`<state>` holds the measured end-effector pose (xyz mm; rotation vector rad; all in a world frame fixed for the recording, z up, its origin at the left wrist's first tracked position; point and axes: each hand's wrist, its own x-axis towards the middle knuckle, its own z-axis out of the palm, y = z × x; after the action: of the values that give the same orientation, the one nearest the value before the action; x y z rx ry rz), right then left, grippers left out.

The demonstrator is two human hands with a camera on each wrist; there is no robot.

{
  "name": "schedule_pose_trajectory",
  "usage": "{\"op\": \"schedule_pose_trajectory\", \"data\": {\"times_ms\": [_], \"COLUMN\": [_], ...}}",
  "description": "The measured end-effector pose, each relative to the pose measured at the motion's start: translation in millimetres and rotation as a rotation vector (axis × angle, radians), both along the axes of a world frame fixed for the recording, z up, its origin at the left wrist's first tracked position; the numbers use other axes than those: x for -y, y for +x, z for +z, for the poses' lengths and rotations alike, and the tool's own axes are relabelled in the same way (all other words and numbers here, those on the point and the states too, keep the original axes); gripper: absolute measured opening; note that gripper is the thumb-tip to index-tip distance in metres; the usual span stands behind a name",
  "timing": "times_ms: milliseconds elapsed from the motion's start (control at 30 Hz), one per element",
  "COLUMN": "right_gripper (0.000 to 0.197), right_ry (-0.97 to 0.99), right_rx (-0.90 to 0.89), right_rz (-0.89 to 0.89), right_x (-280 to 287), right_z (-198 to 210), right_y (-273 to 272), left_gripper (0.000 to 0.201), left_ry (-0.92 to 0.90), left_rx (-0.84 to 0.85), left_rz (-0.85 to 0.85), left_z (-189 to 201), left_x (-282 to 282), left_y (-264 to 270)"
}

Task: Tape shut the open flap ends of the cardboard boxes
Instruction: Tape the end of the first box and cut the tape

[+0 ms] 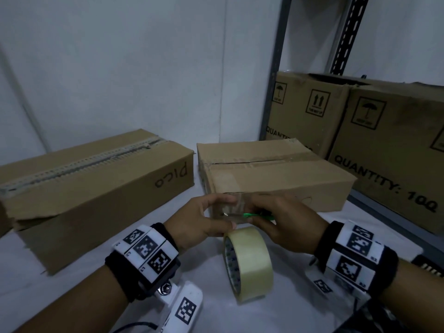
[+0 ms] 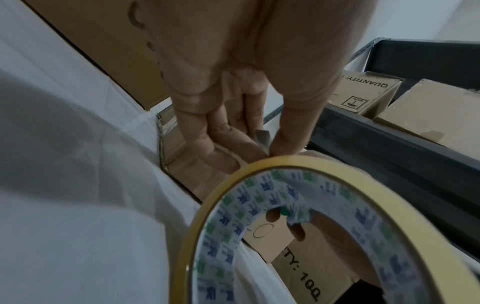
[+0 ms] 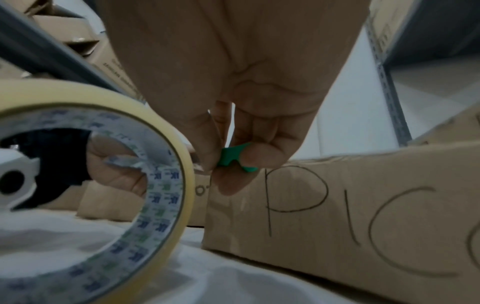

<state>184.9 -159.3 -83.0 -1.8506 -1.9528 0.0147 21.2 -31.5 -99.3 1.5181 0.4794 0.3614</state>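
Note:
A cardboard box (image 1: 276,174) lies in the middle of the white cloth, with old tape along its top seam. Just before its near face, my left hand (image 1: 227,212) pinches a strip of clear tape (image 1: 234,207) pulled up from the yellowish tape roll (image 1: 247,263), which stands on edge. My right hand (image 1: 253,213) grips a small green cutter (image 1: 260,215) at the strip. The left wrist view shows thumb and fingers pinching the tape end (image 2: 262,139) above the roll (image 2: 337,174). In the right wrist view the green cutter (image 3: 233,158) sits between curled fingers against a box face with handwritten letters (image 3: 363,205).
A longer box (image 1: 84,188) marked "pico", with a frayed top seam, lies to the left. Printed cartons (image 1: 384,140) fill a grey metal shelf (image 1: 274,92) at the right. A white wall stands behind. White cloth (image 1: 211,284) covers the surface around the roll.

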Motion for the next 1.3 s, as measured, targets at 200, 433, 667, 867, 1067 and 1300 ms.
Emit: {"op": "schedule_pose_trajectory", "data": {"times_ms": [200,433,667,867,1067,1300], "right_gripper": [0.028,0.006,0.021,0.031,0.011,0.007], "right_ry": [-0.005,-0.166,-0.447,-0.503,-0.083,-0.081], "right_rx": [-0.038,0.116,0.283,0.275,-0.249,-0.278], "right_rz": [0.001,-0.133,-0.382,-0.371,-0.068,-0.037], "right_x": [-2,6,16,16,5,-3], "right_z": [-4,-14,-15,-1,19,14], "right_y": [-2,15,37,28,-13,-14], "left_gripper": [0.046,0.052,0.052,0.057,0.06,0.062], "left_ry": [0.016,0.04,0.023,0.017,0.039,0.061], "left_rx": [0.003,-0.003,-0.006,-0.018,0.004,-0.004], "left_rz": [0.004,-0.027,-0.034,-0.053,-0.059,-0.066], "left_z": [0,3,4,3,3,4], "left_x": [0,1,2,2,3,3], "left_y": [0,-3,-3,-4,-5,-8]}}
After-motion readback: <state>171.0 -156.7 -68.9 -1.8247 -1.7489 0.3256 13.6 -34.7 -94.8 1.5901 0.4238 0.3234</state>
